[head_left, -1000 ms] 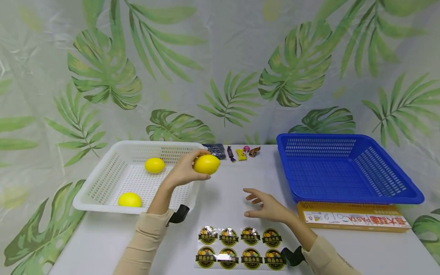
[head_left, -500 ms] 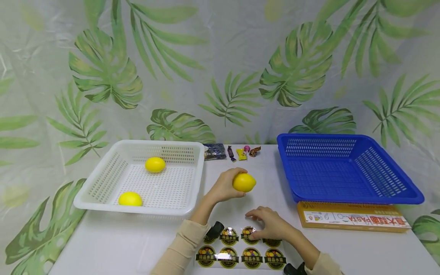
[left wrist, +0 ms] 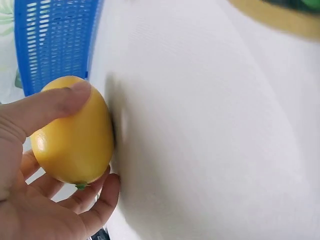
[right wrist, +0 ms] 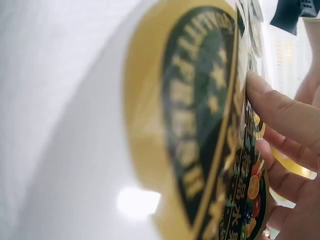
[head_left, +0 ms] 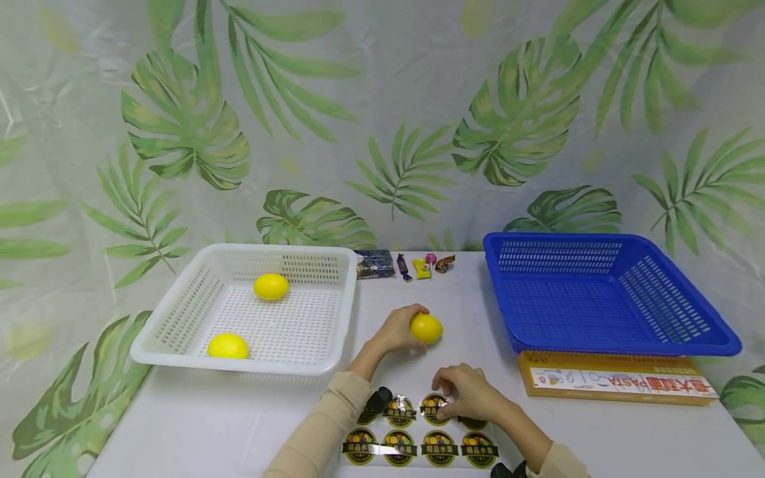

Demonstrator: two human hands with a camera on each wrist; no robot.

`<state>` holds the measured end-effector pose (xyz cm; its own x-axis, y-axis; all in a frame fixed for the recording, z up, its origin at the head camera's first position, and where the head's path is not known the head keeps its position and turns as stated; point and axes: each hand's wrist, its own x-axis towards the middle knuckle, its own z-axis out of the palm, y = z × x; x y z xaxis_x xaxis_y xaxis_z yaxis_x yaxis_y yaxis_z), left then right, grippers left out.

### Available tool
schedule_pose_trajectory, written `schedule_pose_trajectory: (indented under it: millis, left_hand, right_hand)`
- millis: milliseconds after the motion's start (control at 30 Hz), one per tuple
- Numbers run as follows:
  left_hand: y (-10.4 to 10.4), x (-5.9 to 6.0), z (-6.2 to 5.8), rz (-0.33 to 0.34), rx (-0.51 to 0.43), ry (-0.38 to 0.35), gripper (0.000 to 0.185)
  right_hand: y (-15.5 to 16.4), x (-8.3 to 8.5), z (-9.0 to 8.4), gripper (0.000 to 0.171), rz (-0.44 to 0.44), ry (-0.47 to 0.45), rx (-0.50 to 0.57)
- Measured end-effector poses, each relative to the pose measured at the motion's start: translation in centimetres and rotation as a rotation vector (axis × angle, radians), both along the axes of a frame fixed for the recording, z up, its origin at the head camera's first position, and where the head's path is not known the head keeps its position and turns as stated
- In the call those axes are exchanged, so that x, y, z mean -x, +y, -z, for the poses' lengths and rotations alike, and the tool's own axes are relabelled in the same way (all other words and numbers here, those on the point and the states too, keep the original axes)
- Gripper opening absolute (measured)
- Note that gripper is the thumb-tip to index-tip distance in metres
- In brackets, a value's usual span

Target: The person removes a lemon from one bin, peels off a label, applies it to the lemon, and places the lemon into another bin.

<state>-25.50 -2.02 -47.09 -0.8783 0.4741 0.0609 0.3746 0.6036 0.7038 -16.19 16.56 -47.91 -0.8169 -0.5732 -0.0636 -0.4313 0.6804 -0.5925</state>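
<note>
In the head view my left hand (head_left: 399, 330) grips a yellow lemon (head_left: 427, 328) low over the white table, behind the sticker sheet. The left wrist view shows the thumb across the lemon (left wrist: 77, 142) and the fingers curled under its end, where a small green stem tip shows. My right hand (head_left: 471, 393) is over the upper right of a sheet of round black-and-gold stickers (head_left: 439, 449). Its fingers are loosely bent, with a gap between thumb and index finger. In the right wrist view the thumb (right wrist: 260, 90) appears to touch the sheet.
A white basket (head_left: 343, 312) on the left holds two lemons (head_left: 271, 287). At the right a blue basket (head_left: 556, 309) stands behind a pasta box (head_left: 618, 378). Wrapped candies (head_left: 422, 268) and a dark packet (head_left: 375, 263) lie at the back by the leaf-patterned curtain.
My left hand has carried the lemon out from above the white basket, rightward and down toward the table. The right hand has come down onto the sticker sheet.
</note>
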Motion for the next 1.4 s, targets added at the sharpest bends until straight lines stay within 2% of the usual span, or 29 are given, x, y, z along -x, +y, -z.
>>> schedule_pose_trajectory:
  millis: [300,500,600,733,867,1000,1133,1267,1400]
  left_hand:
    - [-0.2,0.0,0.6,-0.02,-0.017,-0.034,0.072]
    - [-0.8,-0.6,0.5,-0.048,-0.048,-0.038,0.082]
    - [-1.4,-1.7,0.2,-0.107,-0.062,0.004,0.085]
    - [-2.3,-4.0,-0.4,-0.179,-0.069,0.084,0.081]
    - [-3.4,-6.5,-0.8,-0.191,-0.08,0.125,0.072]
    - [-4.5,-8.4,-0.6,-0.161,-0.051,0.101,0.059]
    - [-5.2,-9.8,0.2,-0.077,0.073,0.065,0.05]
    - [-5.3,-10.5,0.9,0.002,0.153,0.04,0.042]
    - [-5.0,-10.7,1.1,0.043,0.154,0.036,0.031]
  right_hand:
    - [-0.3,-0.1,-0.4,0.03,0.021,-0.012,-0.019]
    - [-0.4,-0.1,-0.6,0.031,0.02,-0.043,-0.015]
    - [-0.4,-0.1,-0.6,0.033,0.02,-0.049,-0.014]
    - [-0.6,-0.2,-0.4,0.033,0.039,-0.041,-0.032]
    - [-0.7,-0.4,-0.5,0.033,0.067,-0.052,-0.046]
    - [-0.7,-0.8,-0.8,0.031,0.089,-0.068,-0.059]
    - [-0.8,-1.0,-1.1,0.032,0.095,-0.064,-0.091]
    - [-0.8,-1.0,-1.5,0.033,0.068,-0.057,-0.114]
    - [-0.7,-0.7,-1.6,0.034,0.023,-0.079,-0.074]
